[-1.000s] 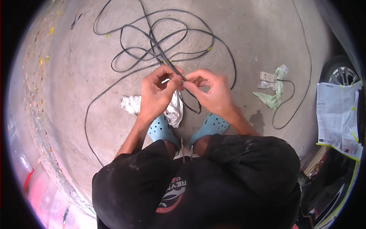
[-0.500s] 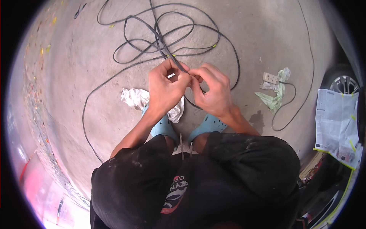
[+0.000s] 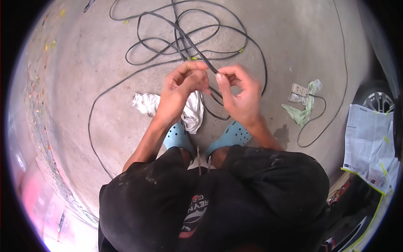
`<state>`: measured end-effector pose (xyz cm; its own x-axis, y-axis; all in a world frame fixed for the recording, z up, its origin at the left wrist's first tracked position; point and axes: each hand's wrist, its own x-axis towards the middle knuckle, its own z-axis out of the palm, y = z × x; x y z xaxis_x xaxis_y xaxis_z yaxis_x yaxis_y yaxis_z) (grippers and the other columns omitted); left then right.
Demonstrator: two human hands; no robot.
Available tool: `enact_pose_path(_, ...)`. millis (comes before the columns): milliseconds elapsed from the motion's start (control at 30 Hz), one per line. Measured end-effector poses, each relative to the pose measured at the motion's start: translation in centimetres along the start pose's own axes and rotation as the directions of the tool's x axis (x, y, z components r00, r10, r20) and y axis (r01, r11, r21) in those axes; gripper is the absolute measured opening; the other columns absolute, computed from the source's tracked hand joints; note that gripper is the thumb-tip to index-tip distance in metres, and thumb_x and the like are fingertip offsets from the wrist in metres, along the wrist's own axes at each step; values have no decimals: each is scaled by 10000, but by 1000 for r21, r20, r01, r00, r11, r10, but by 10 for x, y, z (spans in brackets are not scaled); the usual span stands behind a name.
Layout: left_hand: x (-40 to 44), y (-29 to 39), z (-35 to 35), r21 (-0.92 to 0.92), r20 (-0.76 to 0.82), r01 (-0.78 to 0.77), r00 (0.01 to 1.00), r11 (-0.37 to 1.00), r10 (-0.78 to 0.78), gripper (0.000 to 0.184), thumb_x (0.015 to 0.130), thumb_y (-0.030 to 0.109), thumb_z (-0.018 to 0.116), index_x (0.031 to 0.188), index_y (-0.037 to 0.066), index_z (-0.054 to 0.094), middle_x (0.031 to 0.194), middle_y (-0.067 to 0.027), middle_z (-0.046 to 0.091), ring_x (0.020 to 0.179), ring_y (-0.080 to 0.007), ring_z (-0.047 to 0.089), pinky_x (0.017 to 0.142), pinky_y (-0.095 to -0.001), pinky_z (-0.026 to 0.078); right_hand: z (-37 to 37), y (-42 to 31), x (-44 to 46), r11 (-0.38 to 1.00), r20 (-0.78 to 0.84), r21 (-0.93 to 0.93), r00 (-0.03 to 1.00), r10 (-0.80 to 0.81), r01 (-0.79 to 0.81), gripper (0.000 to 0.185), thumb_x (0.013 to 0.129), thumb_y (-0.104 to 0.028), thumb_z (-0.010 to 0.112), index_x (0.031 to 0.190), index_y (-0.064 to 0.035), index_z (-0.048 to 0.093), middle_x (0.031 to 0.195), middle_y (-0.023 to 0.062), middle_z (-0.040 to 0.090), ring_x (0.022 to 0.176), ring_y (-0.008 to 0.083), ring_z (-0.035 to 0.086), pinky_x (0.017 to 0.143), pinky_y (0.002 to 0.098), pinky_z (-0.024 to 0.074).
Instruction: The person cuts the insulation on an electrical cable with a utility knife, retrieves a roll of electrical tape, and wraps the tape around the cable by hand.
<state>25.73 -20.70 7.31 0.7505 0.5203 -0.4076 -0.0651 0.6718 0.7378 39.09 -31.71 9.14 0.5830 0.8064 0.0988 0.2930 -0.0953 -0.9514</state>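
A long dark cable runs up from the floor to my hands, doubled or thicker where it reaches them. My right hand pinches it between thumb and fingertips. Just left of that grip, my left hand has its fingers bent and apart, with the index fingertip close to the cable; whether it touches is unclear. Beyond my hands, the rest of the cable lies in loose overlapping loops, with bits of yellow-green tape on it. One strand hangs below my hands towards the floor.
Blue clogs are on my feet, with a crumpled white cloth beside the left one. To the right lie a power strip and a pale green plastic bag. Taped newspaper covers part of a car near its wheel.
My left fingers have come off the cable and spread apart. My right hand has shifted slightly right and keeps its pinch on the cable.
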Motion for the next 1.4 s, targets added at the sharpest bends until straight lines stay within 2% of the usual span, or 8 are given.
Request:
enact_pose_path(233,16,16,-1,329,-97,-104,985,938,143,178,954,154,691,987,-20,680,832,-46,672,756,-105,623,687,-259,512,5,5,-3,983,131,121,984,123,-140,87,894,-50,678,890,-3,605,731,77,652,601,138,632,569,269,501)
enact_pose_path(467,19,-12,-15,473,-56,12,998,881,17,160,953,130,689,863,12,628,772,-23,641,674,-68,568,614,-211,441,7,30,-9,978,282,30,940,190,-207,130,918,-121,649,910,-1,603,734,167,630,630,324,629,584,389,478)
enact_pose_path(500,20,-15,-20,483,-49,54,998,874,-34,187,949,125,701,827,15,612,764,-32,647,674,-66,574,601,-204,438,11,39,-13,971,305,77,933,194,-227,155,951,-153,621,926,-1,605,693,125,622,609,242,626,573,358,469)
enact_pose_path(600,24,-15,-33,455,19,44,998,889,-59,184,965,108,679,831,-2,616,785,-56,662,682,-80,594,617,-224,462,18,52,-22,679,501,337,735,457,-652,194,990,-179,584,933,5,604,661,56,586,602,136,582,558,318,454)
enact_pose_path(733,28,-22,-39,339,8,73,997,938,-80,172,979,89,647,846,-16,612,832,-87,662,690,-122,622,644,-259,506,15,58,-14,349,659,477,591,465,-807,260,1060,-218,513,955,6,596,643,-32,484,556,58,447,496,244,373)
enact_pose_path(867,35,-21,-45,208,78,149,983,967,-168,142,972,74,638,872,-25,619,839,-109,657,701,-152,646,654,-287,542,-2,66,-3,-267,910,344,249,333,-900,247,1067,-249,508,981,-36,600,666,-69,399,524,46,367,469,222,286)
enact_pose_path(1100,32,52,-4,238,-35,230,973,943,-229,111,948,38,672,872,-39,648,768,-96,701,711,-128,654,682,-261,532,-20,-5,46,587,588,246,600,542,-771,257,1001,-226,585,887,1,620,715,17,572,670,70,471,585,285,402)
enact_pose_path(1400,-130,199,96,412,-238,499,867,763,-438,209,968,125,675,826,-23,634,719,-93,688,678,-109,632,656,-247,498,-65,-208,7,872,598,-11,696,399,-490,143,928,-162,690,913,-35,627,830,78,652,700,229,656,596,368,478)
